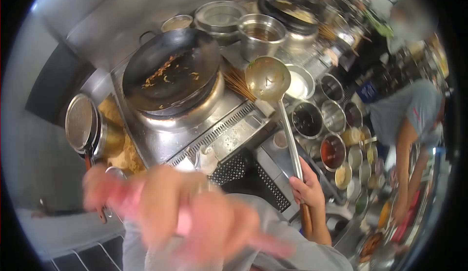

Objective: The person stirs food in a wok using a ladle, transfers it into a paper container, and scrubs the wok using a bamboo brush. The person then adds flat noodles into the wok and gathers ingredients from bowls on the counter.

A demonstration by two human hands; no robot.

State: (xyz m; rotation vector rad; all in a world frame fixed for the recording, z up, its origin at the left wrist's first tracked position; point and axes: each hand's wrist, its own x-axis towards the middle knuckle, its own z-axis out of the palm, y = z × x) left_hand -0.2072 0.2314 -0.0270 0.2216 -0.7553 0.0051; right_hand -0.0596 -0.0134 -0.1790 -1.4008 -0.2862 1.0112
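My right hand [310, 189] is closed round the handle of a long metal ladle [288, 132]. The ladle's bowl tilts up beside the wok, with yellowish residue inside. Close to the camera, my left hand [207, 217] is blurred, its fingers bent round a pink, cloth-like thing [130, 199] that sticks out to the left. Smearing hides what exactly it is. On the burner a black wok [168, 93] leans at an angle, with scraps of browned food in it.
At left a strainer [82, 122] rests over a pot. Steel pots [262, 36] and a bamboo brush [238, 81] stand behind. On the right are a white-liquid bowl [297, 83], several seasoning containers [333, 151] and a co-worker [407, 120] in grey.
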